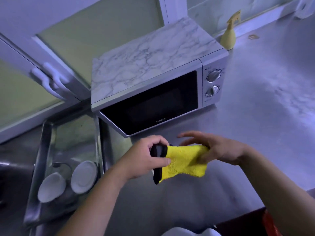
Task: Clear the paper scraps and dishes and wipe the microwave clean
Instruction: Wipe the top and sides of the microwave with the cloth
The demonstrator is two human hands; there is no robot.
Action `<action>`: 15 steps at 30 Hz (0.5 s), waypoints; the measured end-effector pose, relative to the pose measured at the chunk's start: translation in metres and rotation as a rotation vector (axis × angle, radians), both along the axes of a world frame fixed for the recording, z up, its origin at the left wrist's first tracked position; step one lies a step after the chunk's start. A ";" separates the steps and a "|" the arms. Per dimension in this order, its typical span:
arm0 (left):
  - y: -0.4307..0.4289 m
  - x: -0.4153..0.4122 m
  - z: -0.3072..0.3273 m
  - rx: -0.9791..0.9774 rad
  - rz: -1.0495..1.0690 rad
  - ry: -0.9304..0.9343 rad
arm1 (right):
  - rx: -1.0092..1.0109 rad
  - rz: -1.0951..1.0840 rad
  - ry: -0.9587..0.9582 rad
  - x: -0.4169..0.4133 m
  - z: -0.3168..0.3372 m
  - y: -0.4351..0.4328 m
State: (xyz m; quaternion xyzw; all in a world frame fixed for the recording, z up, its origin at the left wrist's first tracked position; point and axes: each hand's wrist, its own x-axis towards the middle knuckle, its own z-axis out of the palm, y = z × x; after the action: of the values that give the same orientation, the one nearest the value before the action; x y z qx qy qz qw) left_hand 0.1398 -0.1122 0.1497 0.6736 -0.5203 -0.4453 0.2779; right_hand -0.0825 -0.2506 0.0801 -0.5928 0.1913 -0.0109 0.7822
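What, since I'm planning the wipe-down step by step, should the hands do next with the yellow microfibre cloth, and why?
Probably gather the yellow microfibre cloth into the right hand and lift it to the silver microwave with the marble-patterned top. The left hand also pinches the cloth, spread before the microwave, and two white dishes already lie in the steel sink.

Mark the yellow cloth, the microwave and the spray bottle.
yellow cloth [185,160]: head view, middle of its yellow face, between the two hands.
microwave [153,103]: head view, dark window of its door.
spray bottle [229,39]: head view, its body, behind the microwave's right corner.
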 end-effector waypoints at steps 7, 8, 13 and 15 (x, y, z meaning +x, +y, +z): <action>-0.005 0.012 0.006 -0.053 -0.181 -0.279 | -0.385 0.224 0.102 0.059 0.004 0.024; -0.005 0.015 0.005 -0.051 -0.173 -0.262 | -0.367 0.163 0.112 0.066 0.002 0.032; -0.009 0.039 0.006 -0.026 -0.182 -0.110 | -0.070 -0.094 0.120 0.089 -0.003 0.058; -0.013 0.048 0.008 -0.009 -0.244 -0.071 | 0.049 -0.109 0.146 0.096 0.000 0.064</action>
State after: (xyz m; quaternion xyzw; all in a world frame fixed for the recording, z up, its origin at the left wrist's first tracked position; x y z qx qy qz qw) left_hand 0.1873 -0.1251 0.1574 0.6194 -0.6099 -0.4493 0.2062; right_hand 0.0133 -0.1867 0.0801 -0.5615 0.2799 -0.0055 0.7787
